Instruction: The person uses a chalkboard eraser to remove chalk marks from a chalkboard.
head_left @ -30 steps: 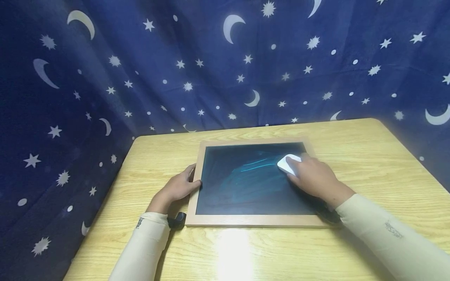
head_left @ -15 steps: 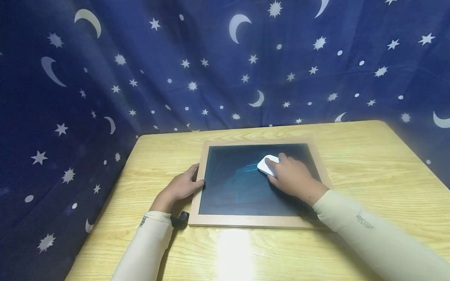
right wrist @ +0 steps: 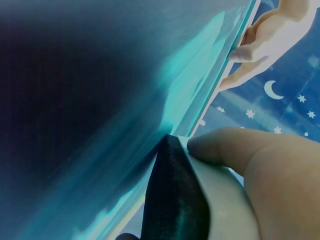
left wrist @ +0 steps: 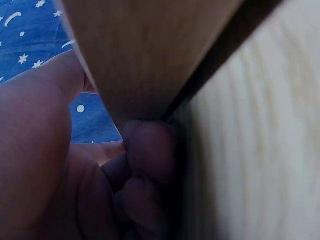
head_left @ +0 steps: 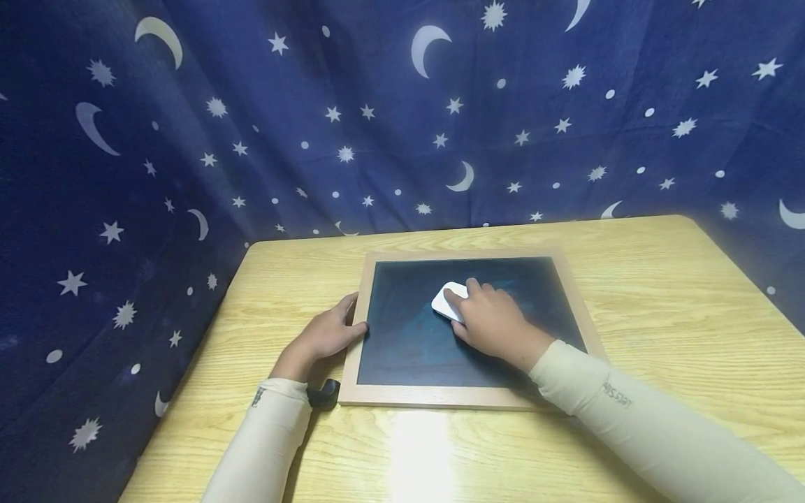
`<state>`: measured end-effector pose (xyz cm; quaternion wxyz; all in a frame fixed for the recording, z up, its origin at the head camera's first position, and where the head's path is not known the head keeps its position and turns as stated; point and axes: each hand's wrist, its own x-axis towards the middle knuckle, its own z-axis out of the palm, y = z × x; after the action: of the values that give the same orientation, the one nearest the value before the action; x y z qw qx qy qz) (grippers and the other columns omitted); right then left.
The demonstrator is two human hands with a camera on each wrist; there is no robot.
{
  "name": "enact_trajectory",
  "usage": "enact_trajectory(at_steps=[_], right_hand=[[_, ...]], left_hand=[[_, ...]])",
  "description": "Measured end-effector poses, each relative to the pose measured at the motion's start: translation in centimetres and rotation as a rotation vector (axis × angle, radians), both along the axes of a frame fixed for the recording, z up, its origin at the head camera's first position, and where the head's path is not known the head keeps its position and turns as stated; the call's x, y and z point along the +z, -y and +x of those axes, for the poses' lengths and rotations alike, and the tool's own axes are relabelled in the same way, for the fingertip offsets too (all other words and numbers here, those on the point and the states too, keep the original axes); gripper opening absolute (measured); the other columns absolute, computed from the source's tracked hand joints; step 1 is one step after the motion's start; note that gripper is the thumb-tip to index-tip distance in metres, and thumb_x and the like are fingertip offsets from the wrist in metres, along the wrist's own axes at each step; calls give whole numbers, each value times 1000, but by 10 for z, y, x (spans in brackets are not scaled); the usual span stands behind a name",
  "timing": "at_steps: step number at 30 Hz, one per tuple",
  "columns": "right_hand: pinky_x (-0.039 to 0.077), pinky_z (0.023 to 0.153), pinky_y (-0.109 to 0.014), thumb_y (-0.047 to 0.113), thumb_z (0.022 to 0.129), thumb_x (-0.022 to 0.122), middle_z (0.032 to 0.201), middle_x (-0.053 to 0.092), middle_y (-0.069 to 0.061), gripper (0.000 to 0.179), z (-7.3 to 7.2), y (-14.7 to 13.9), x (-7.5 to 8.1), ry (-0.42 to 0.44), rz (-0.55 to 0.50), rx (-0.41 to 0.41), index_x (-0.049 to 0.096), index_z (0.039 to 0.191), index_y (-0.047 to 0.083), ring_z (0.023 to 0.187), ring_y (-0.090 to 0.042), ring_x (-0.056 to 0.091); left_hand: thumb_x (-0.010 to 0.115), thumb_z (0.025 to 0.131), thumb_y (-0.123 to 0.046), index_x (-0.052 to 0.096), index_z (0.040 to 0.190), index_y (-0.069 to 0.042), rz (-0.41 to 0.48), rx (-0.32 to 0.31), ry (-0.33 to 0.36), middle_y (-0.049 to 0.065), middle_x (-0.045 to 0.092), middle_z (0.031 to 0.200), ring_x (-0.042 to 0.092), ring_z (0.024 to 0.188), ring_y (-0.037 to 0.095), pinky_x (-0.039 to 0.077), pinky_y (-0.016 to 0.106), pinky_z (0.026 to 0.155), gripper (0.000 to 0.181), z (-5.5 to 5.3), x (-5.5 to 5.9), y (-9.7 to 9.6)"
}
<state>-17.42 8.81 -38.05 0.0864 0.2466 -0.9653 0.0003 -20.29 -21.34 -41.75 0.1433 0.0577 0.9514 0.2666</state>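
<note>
A blackboard (head_left: 402, 360) in a light wooden frame lies flat on the table. My left hand (head_left: 323, 334) grips the frame's left side, thumb over the top edge. In the left wrist view, its curled fingers (left wrist: 151, 155) are low against the frame's side (left wrist: 135, 55), close to the tabletop. With my right hand (head_left: 493, 321) I hold a white board eraser (head_left: 443, 306) against the middle of the board. The right wrist view shows the eraser's dark pad (right wrist: 175, 200) on the board surface, with smeared blue-green chalk (right wrist: 192, 70) beyond it.
The wood-grain table (head_left: 666, 293) extends around the board. Behind and to the left hangs a dark blue curtain (head_left: 377, 70) with moons and stars. A black wrist strap piece (head_left: 323, 395) sits by the board's lower left corner.
My right hand has swept the eraser leftward across the board. The two bright chalk lines seen before are now gone from view at the eraser. The left hand keeps its grip.
</note>
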Motion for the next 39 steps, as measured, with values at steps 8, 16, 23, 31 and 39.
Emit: enact_trajectory(at_steps=[8,16,23,31,39], right_hand=[[54,61,-48,35,89,72,99,61,-23,54,0,-3,-3,18,-9,-11,61,138,14,74,-34,62],[53,57,-49,34,88,73,95,60,-23,53,-2,-24,-6,1,-25,-55,61,136,12,71,-34,62],[51,53,-49,27,87,74,92,61,-26,52,-1,-57,-3,-11,-63,-87,61,134,9,66,-36,61],[50,50,-52,24,90,69,99,61,-32,52,1,-98,-3,57,-91,-146,57,137,6,72,-39,63],[51,58,-59,24,92,65,120,55,-40,52,5,-124,1,128,-120,-218,52,140,6,86,-50,65]], left_hand=[[56,94,-42,24,160,-19,6,3,6,18,63,135,66,98,27,49,51,98,77,1,1,-2],[56,94,-43,24,160,-17,-4,-3,-7,20,63,135,67,98,28,49,52,97,78,1,-1,-2],[56,93,-44,24,160,-19,-1,-3,-6,18,63,136,66,107,31,47,53,100,77,1,0,-3],[55,94,-43,23,160,-17,-9,-5,5,20,63,135,67,97,27,49,53,98,78,1,-1,-3],[56,94,-42,24,160,-19,11,-6,-1,16,70,120,69,86,24,51,50,94,77,2,1,-4]])
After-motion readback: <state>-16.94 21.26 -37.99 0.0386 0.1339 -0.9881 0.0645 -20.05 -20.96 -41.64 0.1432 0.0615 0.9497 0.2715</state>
